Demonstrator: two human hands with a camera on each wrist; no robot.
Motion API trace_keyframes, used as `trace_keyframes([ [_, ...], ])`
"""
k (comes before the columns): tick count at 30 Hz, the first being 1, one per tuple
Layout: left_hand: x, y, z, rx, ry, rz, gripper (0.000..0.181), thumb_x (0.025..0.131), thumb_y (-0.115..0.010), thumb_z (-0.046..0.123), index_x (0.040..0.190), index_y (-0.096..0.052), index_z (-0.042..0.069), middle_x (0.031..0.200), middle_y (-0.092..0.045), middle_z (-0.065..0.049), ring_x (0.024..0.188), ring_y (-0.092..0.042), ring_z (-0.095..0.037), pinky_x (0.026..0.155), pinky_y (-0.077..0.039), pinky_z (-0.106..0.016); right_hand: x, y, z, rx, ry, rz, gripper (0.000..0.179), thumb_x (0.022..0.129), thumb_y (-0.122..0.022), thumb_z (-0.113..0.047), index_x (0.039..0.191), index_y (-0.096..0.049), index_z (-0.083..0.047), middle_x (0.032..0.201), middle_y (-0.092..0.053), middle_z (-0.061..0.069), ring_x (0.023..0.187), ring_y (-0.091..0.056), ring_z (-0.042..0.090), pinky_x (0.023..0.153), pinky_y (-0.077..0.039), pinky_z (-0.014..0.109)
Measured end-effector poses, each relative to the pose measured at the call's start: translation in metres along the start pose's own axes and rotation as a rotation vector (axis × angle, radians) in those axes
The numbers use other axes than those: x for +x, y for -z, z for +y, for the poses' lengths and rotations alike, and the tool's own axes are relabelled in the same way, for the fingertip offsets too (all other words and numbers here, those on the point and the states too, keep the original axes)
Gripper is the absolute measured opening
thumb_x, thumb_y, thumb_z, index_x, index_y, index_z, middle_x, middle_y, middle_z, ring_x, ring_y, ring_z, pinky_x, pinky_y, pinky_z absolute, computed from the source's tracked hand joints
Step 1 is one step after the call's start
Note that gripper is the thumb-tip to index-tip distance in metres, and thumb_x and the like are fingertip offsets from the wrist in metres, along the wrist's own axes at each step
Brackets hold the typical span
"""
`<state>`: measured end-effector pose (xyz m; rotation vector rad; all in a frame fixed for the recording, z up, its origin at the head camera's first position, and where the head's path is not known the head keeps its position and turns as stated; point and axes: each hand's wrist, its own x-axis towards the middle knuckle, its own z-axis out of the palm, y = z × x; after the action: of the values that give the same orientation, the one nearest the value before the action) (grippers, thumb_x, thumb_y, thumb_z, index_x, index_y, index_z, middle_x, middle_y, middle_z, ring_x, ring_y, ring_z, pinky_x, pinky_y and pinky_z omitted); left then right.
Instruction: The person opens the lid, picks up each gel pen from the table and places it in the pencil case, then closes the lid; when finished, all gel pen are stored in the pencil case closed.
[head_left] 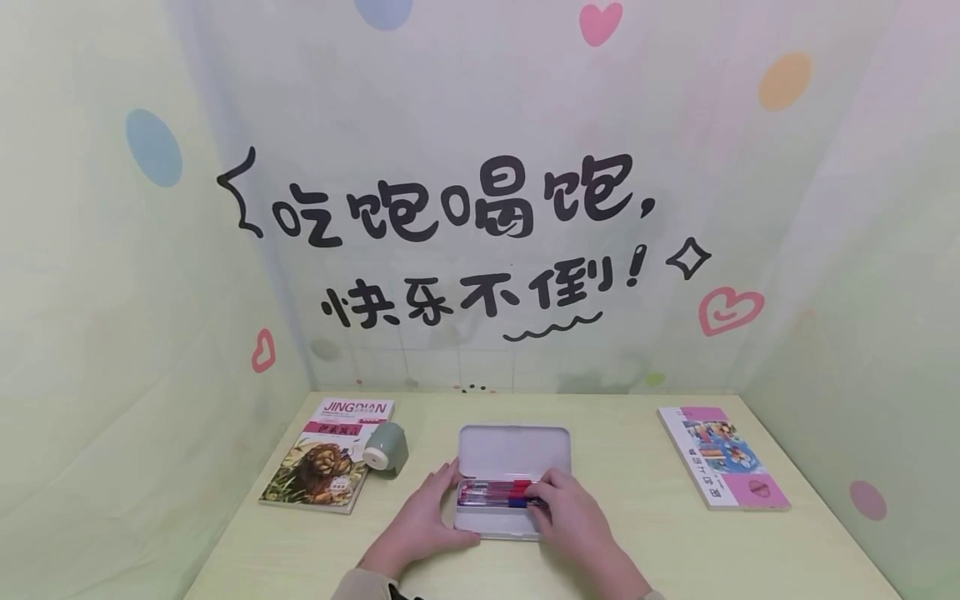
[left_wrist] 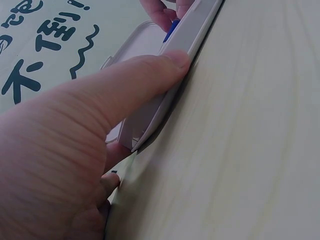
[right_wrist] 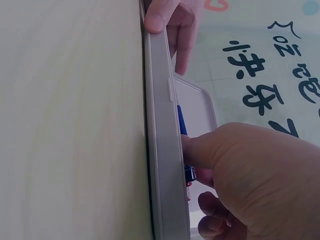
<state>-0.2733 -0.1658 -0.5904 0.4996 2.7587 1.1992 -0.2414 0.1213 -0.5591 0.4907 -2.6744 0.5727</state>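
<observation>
A pale metal pencil case lies on the table with its lid raised at the back. Several pens with red and blue parts lie crosswise inside it. My left hand grips the case's left end, thumb over the front rim and fingers around the side, as the left wrist view shows too. Reaching into the right part of the case, my right hand pinches a blue pen between thumb and fingers. Its fingers hide part of the pens.
On the left, a grey-green object with a round white front stands beside a magazine with a lion cover. A pink and white book lies at the right of the table. Printed cloth walls enclose the back and sides.
</observation>
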Motion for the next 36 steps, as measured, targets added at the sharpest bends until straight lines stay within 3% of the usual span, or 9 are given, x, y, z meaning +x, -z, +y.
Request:
trace_keyframes([
  [8, 0.001, 0.000, -0.001, -0.003, 0.014, -0.004, 0.136, 0.067, -0.099, 0.061, 0.176, -0.029, 0.018, 0.177, -0.043, -0.012, 0.165, -0.029, -0.055, 0.135, -0.026, -0.074, 0.001, 0.001, -0.005, 0.023, -0.055, -0.041, 0.019, 0.088, -0.091, -0.018, 0.104, -0.081, -0.022, 0.100, -0.061, -0.012, 0.093, -0.060, 0.005, 0.085, -0.064, 0.031],
  [12, 0.001, 0.000, -0.002, -0.003, 0.021, -0.002, 0.136, 0.067, -0.098, 0.062, 0.176, -0.029, 0.019, 0.178, -0.042, -0.012, 0.166, -0.029, -0.054, 0.134, -0.026, -0.074, 0.005, 0.002, -0.003, 0.039, -0.109, -0.053, 0.023, 0.090, -0.090, -0.026, 0.110, -0.081, -0.022, 0.103, -0.062, -0.012, 0.096, -0.062, 0.006, 0.089, -0.065, 0.034],
  [21, 0.002, 0.000, -0.001, -0.009, 0.015, -0.002, 0.136, 0.067, -0.099, 0.061, 0.176, -0.029, 0.018, 0.176, -0.046, -0.008, 0.166, -0.029, -0.053, 0.135, -0.025, -0.073, 0.035, 0.011, 0.013, 0.025, -0.167, 0.164, 0.031, 0.098, -0.083, -0.027, 0.126, -0.078, -0.012, 0.127, -0.071, 0.015, 0.115, -0.067, 0.036, 0.098, -0.066, 0.054],
  [27, 0.001, 0.000, -0.001, -0.007, 0.018, -0.008, 0.137, 0.067, -0.099, 0.061, 0.176, -0.028, 0.018, 0.176, -0.045, -0.008, 0.166, -0.029, -0.053, 0.135, -0.025, -0.073, 0.059, 0.021, 0.020, 0.105, -0.320, 0.115, 0.043, 0.106, -0.072, -0.034, 0.142, -0.071, -0.010, 0.144, -0.065, 0.026, 0.128, -0.061, 0.049, 0.106, -0.060, 0.064],
  [36, 0.002, -0.001, -0.001, -0.002, 0.019, -0.001, 0.138, 0.067, -0.100, 0.061, 0.175, -0.028, 0.016, 0.177, -0.043, -0.010, 0.166, -0.029, -0.053, 0.135, -0.025, -0.073, 0.077, 0.024, 0.029, 0.233, -0.520, 0.021, 0.059, 0.110, -0.061, -0.050, 0.148, -0.066, -0.005, 0.139, -0.072, 0.030, 0.126, -0.067, 0.055, 0.104, -0.059, 0.068],
])
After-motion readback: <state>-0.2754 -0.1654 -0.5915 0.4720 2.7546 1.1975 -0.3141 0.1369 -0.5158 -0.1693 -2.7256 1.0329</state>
